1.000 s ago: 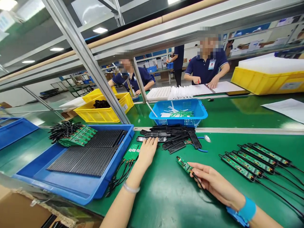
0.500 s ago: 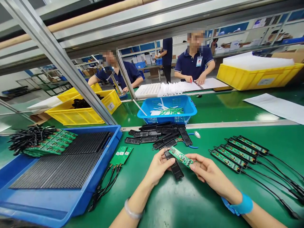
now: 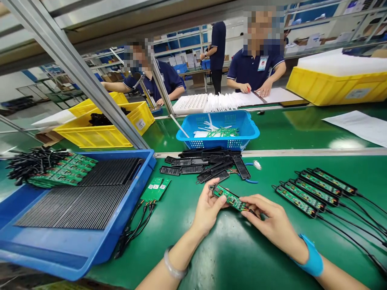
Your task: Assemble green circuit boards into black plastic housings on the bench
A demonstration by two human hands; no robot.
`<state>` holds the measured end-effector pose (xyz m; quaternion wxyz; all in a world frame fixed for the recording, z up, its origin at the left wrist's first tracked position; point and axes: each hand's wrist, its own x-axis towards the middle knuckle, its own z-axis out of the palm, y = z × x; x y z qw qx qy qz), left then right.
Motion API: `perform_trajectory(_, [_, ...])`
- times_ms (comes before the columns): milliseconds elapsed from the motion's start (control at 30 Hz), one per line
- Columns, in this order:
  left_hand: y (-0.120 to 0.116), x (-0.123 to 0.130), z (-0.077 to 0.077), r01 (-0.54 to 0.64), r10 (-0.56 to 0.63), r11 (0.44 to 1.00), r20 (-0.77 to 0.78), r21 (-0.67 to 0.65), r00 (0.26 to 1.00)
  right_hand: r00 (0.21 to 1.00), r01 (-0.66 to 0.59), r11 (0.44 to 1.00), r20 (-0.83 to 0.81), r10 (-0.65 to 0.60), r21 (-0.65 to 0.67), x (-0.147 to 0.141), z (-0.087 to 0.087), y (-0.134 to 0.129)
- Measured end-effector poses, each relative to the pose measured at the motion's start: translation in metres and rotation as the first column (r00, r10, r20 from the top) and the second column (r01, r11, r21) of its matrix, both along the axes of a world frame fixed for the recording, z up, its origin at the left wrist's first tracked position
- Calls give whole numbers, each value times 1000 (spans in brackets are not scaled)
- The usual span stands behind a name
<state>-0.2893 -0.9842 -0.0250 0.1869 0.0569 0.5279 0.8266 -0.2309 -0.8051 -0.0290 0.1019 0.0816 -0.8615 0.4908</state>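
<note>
A green circuit board [image 3: 232, 199] now lies lengthwise over a narrow black plastic case [image 3: 212, 187], most of which is hidden beneath it. My left hand [image 3: 208, 208] is closed round the case, its thumb pressing the board's face. At the board's wired end, my right hand [image 3: 269, 213] pinches the board near its coloured wires. Several cased boards with black cables [image 3: 298, 200] lie in a row to the right. Beyond my hands is a heap of black case halves [image 3: 211, 163]. Loose boards [image 3: 155, 188] with cables rest to the left.
A blue tray [image 3: 57, 251] at left holds rows of black strips and stacked boards. Blue-handled pliers [image 3: 250, 181] lie by the heap. A blue basket [image 3: 217, 143] of ties, yellow bins [image 3: 335, 86] and a metal post [image 3: 90, 88] stand farther back. Co-workers sit across.
The board has gone from being held at an angle above the case to lying along it. My left thumb has moved onto the board, and the right fingers have shifted to the wired end.
</note>
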Motion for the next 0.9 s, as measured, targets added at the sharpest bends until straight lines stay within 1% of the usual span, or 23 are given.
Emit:
perform_trajectory(67, [0, 0, 1, 15, -15, 1000, -6, 7, 1000, 999, -19, 1000, -48, 20, 5, -1, 1, 1])
perform_trajectory(133, [-1, 0, 1, 39, -39, 999, -1, 19, 999, 997, -8, 1000, -77, 8, 4, -1, 1, 1])
perform_trajectory(267, [0, 1, 0, 72, -72, 997, 8, 25, 997, 996, 4, 1000, -91, -4, 2, -1, -2, 2])
perform_trajectory(400, [2, 1, -3, 47, -47, 999, 7, 26, 999, 996, -11, 1000, -92, 9, -19, -2, -3, 1])
perform_trajectory(533, [2, 0, -6, 14, -14, 1000, 30, -1, 999, 993, -5, 1000, -122, 2, -30, -2, -3, 0])
perform_trajectory(767, [2, 1, -4, 70, -70, 997, -2, 44, 998, 982, -32, 999, -183, 37, 30, -3, -4, 3])
perform_trajectory(833, [4, 2, -4, 67, -67, 997, -2, 49, 998, 979, -30, 999, -198, 38, 41, -4, -4, 2])
perform_trajectory(900, [8, 2, -6, 40, -40, 998, 1, 49, 999, 983, -17, 999, -184, 24, 36, -4, -6, 1])
